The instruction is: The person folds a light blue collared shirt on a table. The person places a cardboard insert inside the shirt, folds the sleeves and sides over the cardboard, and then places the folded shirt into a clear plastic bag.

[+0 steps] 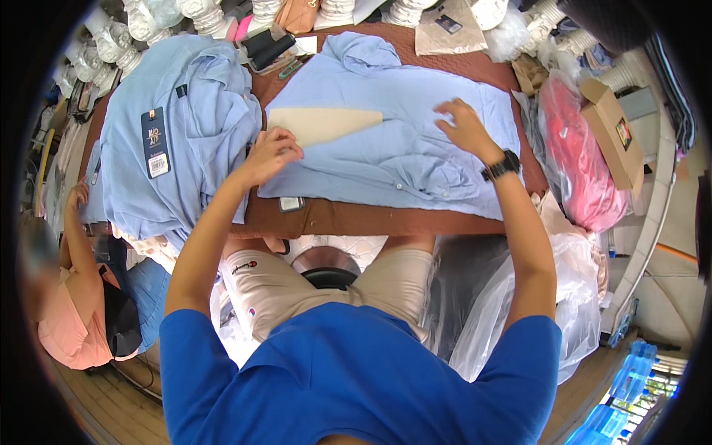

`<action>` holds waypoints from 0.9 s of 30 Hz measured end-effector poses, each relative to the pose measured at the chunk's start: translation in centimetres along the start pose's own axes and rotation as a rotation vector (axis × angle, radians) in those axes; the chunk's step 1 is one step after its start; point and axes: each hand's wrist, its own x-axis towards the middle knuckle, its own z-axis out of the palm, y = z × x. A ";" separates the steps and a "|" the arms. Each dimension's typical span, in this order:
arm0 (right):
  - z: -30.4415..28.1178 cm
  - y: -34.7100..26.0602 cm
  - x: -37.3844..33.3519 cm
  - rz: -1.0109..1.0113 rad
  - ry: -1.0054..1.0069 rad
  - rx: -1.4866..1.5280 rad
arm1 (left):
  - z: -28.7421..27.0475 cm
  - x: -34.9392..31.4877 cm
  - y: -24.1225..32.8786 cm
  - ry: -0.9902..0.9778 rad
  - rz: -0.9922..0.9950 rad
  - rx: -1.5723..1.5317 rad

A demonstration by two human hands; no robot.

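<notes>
Covering the cardboard sheet's (322, 123) near end, the left hand (271, 154).

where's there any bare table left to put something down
Little is free. A brown strip of table runs along the near edge, below the spread blue shirt, broken by a small dark object. A narrow brown patch lies at the far edge right of the collar. The left is crowded by the shirt pile; bags crowd the right.

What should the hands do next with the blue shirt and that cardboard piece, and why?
Probably fold the shirt's right side over the cardboard. The left hand already pins the cardboard's near corner, and the right hand lies flat on loose, rumpled cloth that isn't yet folded in.
</notes>
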 end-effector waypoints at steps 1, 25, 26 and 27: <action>1.5 -0.1 3.2 -0.029 -0.015 0.021 | -0.1 -0.1 0.6 -0.007 0.000 0.011; -0.4 -4.9 22.9 -0.096 0.462 0.128 | 0.3 1.3 1.7 -0.067 -0.016 0.237; -2.4 -6.3 20.6 -0.119 0.452 0.134 | 0.3 1.3 1.7 -0.074 -0.017 0.228; -4.2 -7.9 18.0 -0.132 0.435 0.153 | 0.3 1.4 1.6 -0.082 -0.017 0.219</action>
